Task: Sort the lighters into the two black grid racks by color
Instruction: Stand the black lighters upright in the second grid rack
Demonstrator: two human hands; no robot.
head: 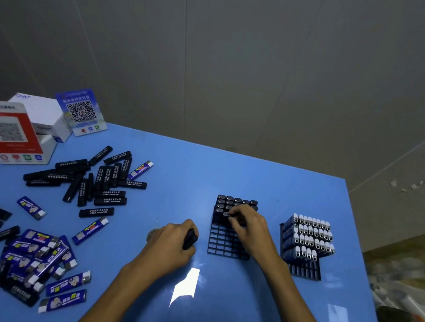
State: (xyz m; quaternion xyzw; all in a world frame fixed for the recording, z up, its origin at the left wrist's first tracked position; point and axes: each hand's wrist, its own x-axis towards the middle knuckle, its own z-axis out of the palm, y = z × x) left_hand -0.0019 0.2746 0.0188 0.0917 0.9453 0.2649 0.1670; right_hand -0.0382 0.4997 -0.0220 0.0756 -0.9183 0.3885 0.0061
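Two black grid racks stand on the blue table. The nearer rack [223,244] holds several black lighters [235,203] in its far rows. The right rack [304,273] holds several blue lighters with white caps [308,236]. My right hand [249,227] pinches a black lighter [226,214] at the nearer rack's filled rows. My left hand [172,243] grips another black lighter [190,239] just left of that rack. Loose black lighters [98,179] lie at the left middle. A heap of blue lighters [39,255] lies at the near left.
Two QR-code stands [10,132] [82,111] and a white box [44,115] sit at the table's far left corner. A grey wall rises behind the table. Clutter lies off the table's right edge [407,302].
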